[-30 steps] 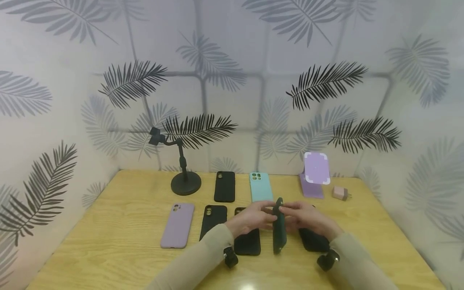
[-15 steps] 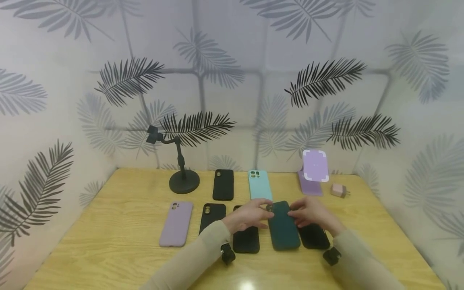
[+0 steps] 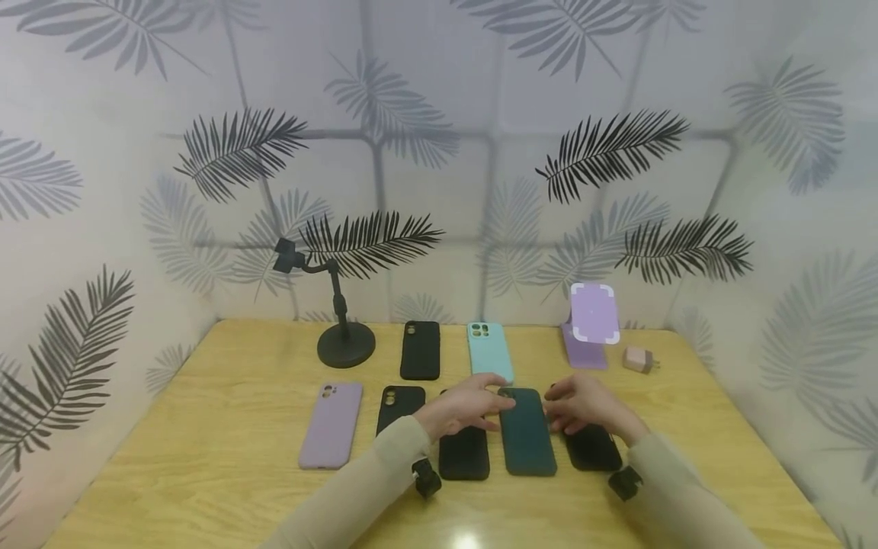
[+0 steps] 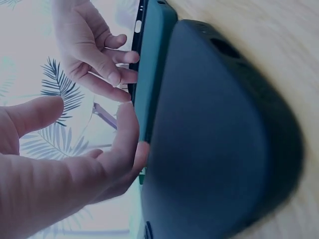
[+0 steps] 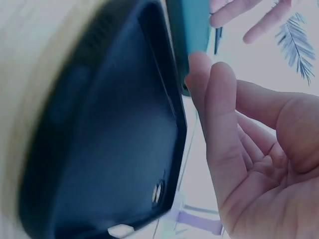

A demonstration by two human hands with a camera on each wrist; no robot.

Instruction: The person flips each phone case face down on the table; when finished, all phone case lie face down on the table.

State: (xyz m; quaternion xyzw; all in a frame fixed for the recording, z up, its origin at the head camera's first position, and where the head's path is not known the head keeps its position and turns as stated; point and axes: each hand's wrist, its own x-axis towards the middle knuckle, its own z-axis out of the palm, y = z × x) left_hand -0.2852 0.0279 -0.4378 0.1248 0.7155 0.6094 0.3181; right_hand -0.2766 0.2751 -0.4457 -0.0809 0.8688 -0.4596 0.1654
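A dark green phone case [image 3: 530,438] lies flat on the table, back side up, between my hands. My left hand [image 3: 465,408] reaches over a black phone case [image 3: 465,457], its fingertips right at the green case's upper left edge. Its thumb and fingers are spread apart in the left wrist view. On the other side, my right hand [image 3: 593,406] has loosely bent fingers by the green case's right edge, holding nothing. Beneath it lies another black phone case [image 3: 594,450], partly hidden; the right wrist view shows this case's hollow inside [image 5: 124,114] facing up.
Further left lie a black case [image 3: 401,408] and a lilac case [image 3: 331,427]. Behind are a black case [image 3: 421,351], a turquoise case [image 3: 490,351], a black phone stand [image 3: 346,345], a purple stand [image 3: 594,314] and a charger plug [image 3: 639,359]. A patterned wall borders the table.
The green case, held upright on edge between both hands a second ago, was lowered flat onto the table and shifted slightly left. Both hands have let it go.
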